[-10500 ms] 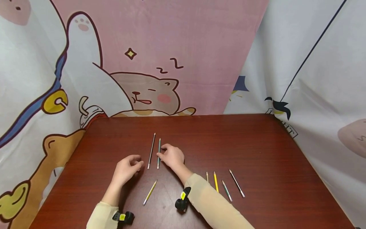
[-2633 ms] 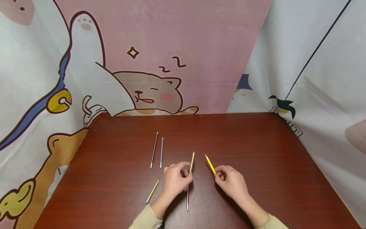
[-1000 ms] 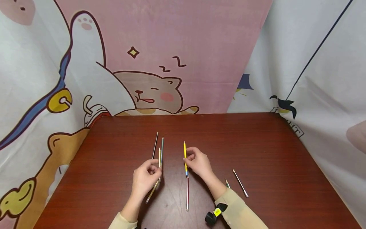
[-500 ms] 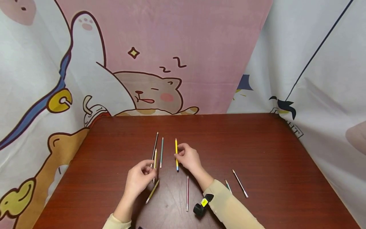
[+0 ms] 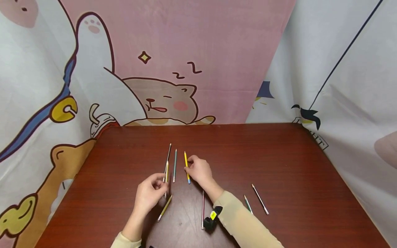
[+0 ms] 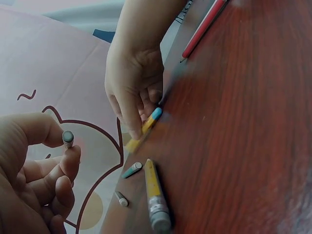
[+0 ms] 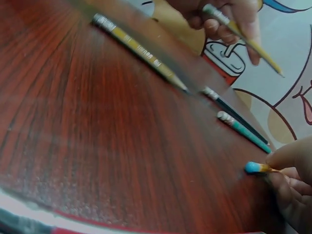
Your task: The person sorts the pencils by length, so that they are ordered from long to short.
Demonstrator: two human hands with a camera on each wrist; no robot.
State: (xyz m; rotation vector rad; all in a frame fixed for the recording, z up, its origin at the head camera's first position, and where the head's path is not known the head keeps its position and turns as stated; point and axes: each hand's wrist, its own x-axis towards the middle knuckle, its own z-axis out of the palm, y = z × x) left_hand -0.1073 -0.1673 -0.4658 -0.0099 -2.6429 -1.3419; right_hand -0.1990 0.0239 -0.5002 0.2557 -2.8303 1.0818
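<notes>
My left hand (image 5: 150, 193) pinches a yellow pencil (image 7: 253, 46) with a grey-green eraser end, held above the table and overlapping the black pencil (image 5: 169, 151) in the head view. Between thumb and fingertips, my right hand (image 5: 201, 171) holds a bright yellow pencil (image 5: 186, 158) by its middle; its blue end (image 7: 253, 167) sits close over the wood. The teal pencil (image 5: 175, 165) lies between the two hands, roughly parallel to the black one. Nearer the front, a short yellow pencil (image 5: 165, 208) lies slanted beside the left hand.
A maroon pencil (image 5: 203, 206) lies front centre, partly behind the right wrist's camera (image 5: 209, 223). On the right are a green pencil (image 5: 248, 204), partly hidden by the sleeve, and a dark pencil (image 5: 260, 199). A printed cloth (image 5: 235, 62) hangs along the table's back edge.
Both held pencils have been carried left from the right-hand group. Over the last second the right hand moved left toward the teal pencil; the left hand shifted slightly left.
</notes>
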